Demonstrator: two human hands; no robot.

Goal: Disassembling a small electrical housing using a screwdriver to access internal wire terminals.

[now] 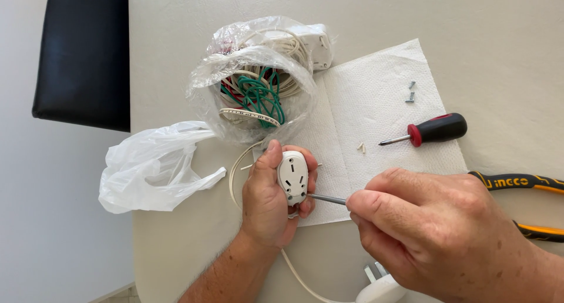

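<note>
Two hands are closed on the work. My left hand (pixel 267 206) is wrapped around a small white socket (pixel 292 177), thumb along its upper left edge and fingers curled behind. My right hand (pixel 432 235) is pinched shut on a thin tool whose metal shaft (pixel 326 199) runs out leftward to the socket's lower right corner, where the tip meets the casing.

The socket sits upright in the left palm, face with its slots turned up toward me. Its long axis runs away from my wrist toward the clear bag of coiled wires (pixel 258 83) beyond the left thumb, tilted slightly left. A white cord (pixel 294 270) trails from below the left hand back toward a white plug (pixel 382 285) under my right wrist.

As I judge it, the main risk is the tip skating off the smooth casing: the shaft comes in nearly flat, and the left fingertips (pixel 305 207) lie right beside the contact point, so a slip would jab them. Too hard a push could also turn the socket in that grip.

Two loose screws (pixel 410 91) lie on the paper towel (pixel 376 97) well beyond my right hand, and a sleeve brush could scatter them. A red-and-black screwdriver (pixel 432 130) lies nearer, just past my right knuckles.
</note>
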